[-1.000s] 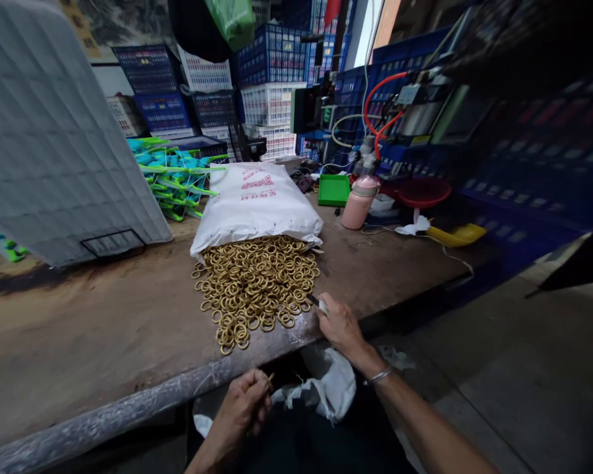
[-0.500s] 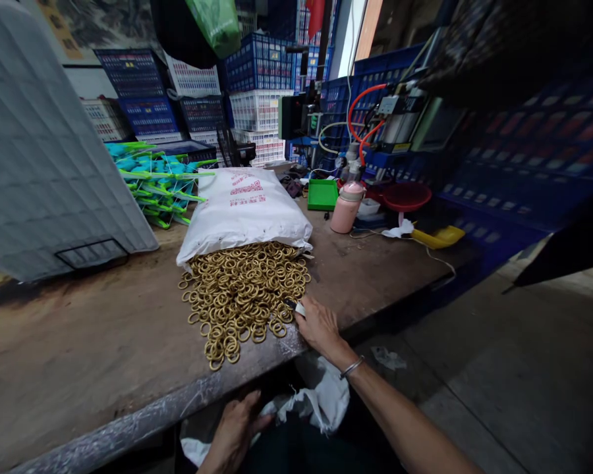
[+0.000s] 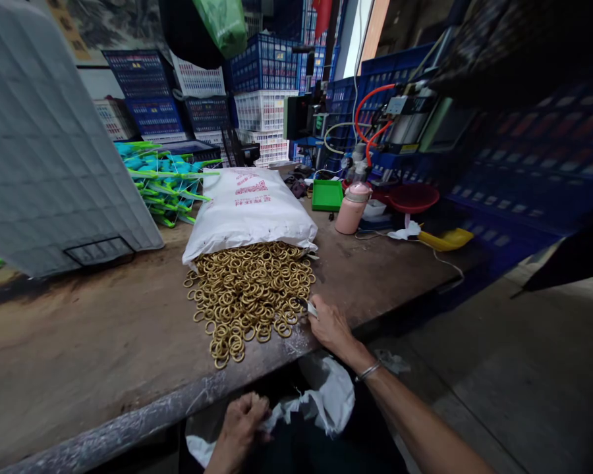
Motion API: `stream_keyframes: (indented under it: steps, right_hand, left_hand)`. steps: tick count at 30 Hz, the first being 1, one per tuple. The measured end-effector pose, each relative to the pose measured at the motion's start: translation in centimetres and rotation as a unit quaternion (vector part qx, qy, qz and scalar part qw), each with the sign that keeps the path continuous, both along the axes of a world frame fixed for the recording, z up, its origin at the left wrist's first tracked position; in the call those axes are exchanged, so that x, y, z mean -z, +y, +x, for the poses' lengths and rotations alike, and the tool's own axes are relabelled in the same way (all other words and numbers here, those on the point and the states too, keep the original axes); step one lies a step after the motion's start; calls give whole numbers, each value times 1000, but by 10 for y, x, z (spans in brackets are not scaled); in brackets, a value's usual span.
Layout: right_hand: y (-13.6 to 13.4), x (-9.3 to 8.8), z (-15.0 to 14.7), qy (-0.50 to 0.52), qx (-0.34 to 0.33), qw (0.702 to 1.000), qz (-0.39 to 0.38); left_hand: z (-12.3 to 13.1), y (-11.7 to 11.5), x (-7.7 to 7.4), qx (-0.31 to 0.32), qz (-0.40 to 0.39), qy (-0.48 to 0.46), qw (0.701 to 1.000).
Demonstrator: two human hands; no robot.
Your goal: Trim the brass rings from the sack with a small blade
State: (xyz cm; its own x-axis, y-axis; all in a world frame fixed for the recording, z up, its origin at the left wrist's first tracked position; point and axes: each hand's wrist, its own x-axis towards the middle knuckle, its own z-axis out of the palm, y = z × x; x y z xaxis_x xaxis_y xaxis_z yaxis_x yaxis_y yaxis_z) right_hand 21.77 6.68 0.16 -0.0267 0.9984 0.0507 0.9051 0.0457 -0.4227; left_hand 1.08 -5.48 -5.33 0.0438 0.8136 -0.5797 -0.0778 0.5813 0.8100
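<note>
Two hands: both the person's own; no other person is seen.
Right hand (image 3: pixel 332 326): laid on the near edge of the table (image 3: pixel 103 329), fingers closed together around a small white piece (image 3: pixel 310 308) with a dark tip; the tip is touching the near right rim of the ring pile.
Left hand (image 3: pixel 242 421): held below the table edge, fingers curled against a crumpled white bag (image 3: pixel 333 395); whether anything is pinched cannot be told.
Brass rings (image 3: pixel 250 289): spilled in a loose fan from the open mouth of the sack (image 3: pixel 251 204), reaching almost to the table's near edge.
Handling, judged: rings are best drawn from the thin near rim, where they lie singly. The heaped middle looks interlocked and would likely drag neighbours along. The tip is best kept low and flat to the wood, so that loose rings are not flicked off the edge near the bag.
Count, rings: too many to be counted; several hundred, by estimate.
Count, sack: one, white with red print, lying flat.
Count, far side of table: one pink bottle (image 3: pixel 352 207), one green tray (image 3: pixel 327 194), one red basin (image 3: pixel 415 196), one yellow scoop (image 3: pixel 445 239).
Count, wrist: one bracelet (image 3: pixel 367 372), worn on the right.
Left of sack: one grey ribbed panel (image 3: pixel 44 151), leaning; a heap of green and teal parts (image 3: pixel 165 178), not countable.
</note>
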Motion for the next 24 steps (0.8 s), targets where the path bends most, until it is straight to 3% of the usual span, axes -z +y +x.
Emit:
stream_keyframes:
  steps: [5, 10, 15, 19, 24]
  right_hand:
    - [-16, -2, -18, 155, -96, 982, 47]
    - [-37, -3, -46, 213, -191, 958, 31]
    - [-48, -9, -61, 240, -218, 946, -1]
    - [-48, -13, -66, 263, -188, 946, -37]
    - [-45, -11, -70, 329, -160, 921, -133]
  left_hand:
    - [12, 8, -35, 32, 91, -5, 995]
    - [18, 27, -62, -68, 117, -21, 991]
    - [9, 35, -59, -51, 155, 2, 987]
    - [4, 35, -52, -61, 185, 43, 980]
    - [1, 35, -54, -53, 313, 173, 932]
